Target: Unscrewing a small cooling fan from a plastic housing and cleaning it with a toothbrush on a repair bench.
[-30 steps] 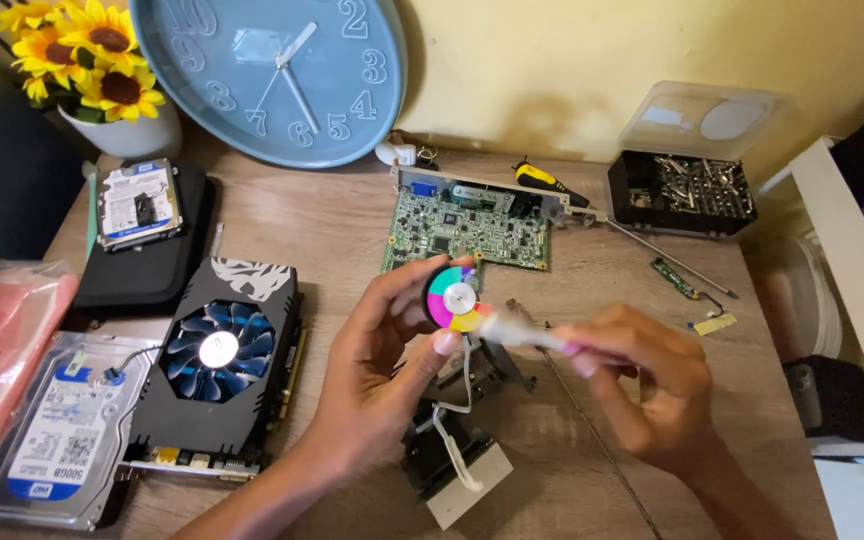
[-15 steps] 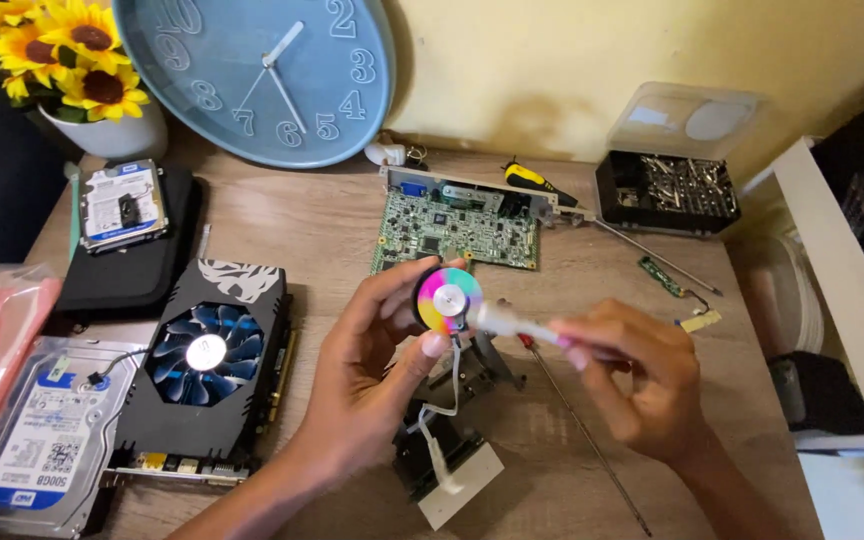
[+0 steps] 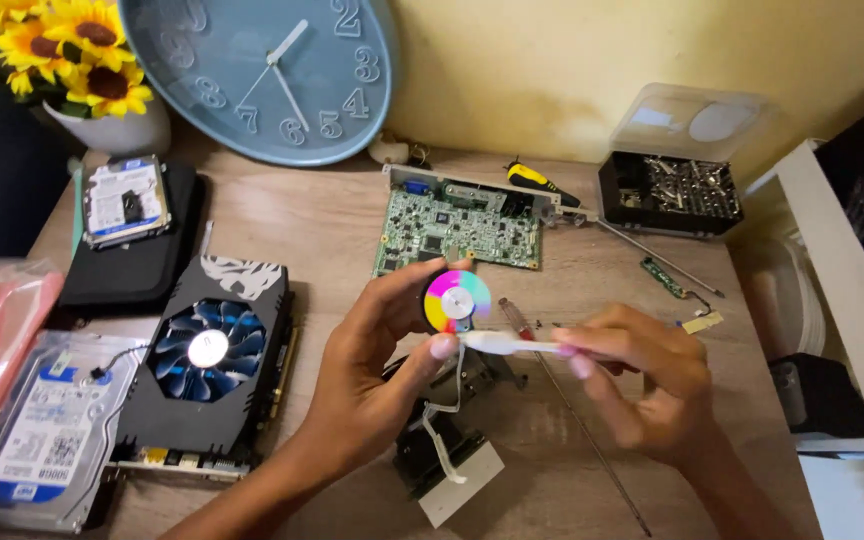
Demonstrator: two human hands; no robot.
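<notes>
Head view, looking down on a wooden surface (image 3: 322,225); the left hand (image 3: 372,375) pinches a small colour wheel (image 3: 457,300) by its rim, thumb above and fingers under, so the striped face stays turned up and uncovered; the right hand (image 3: 642,385) is closed around a thin white tool (image 3: 507,344), its tip resting against the wheel's lower edge at about 6 o'clock; a white ribbon cable hangs from the wheel down to a dark module (image 3: 442,450) on the surface, which looks like the reason the wheel is held low and close above it. At 9 o'clock from the hands lies a graphics card (image 3: 214,370) with a blue fan, close by; a green circuit board (image 3: 457,228) sits at 12 o'clock; a screw box (image 3: 670,192) and a long screwdriver (image 3: 592,215) lie toward 1 o'clock. Bare wood shows at 3 to 5 o'clock, the roomiest side; the near edge is just below the module.
</notes>
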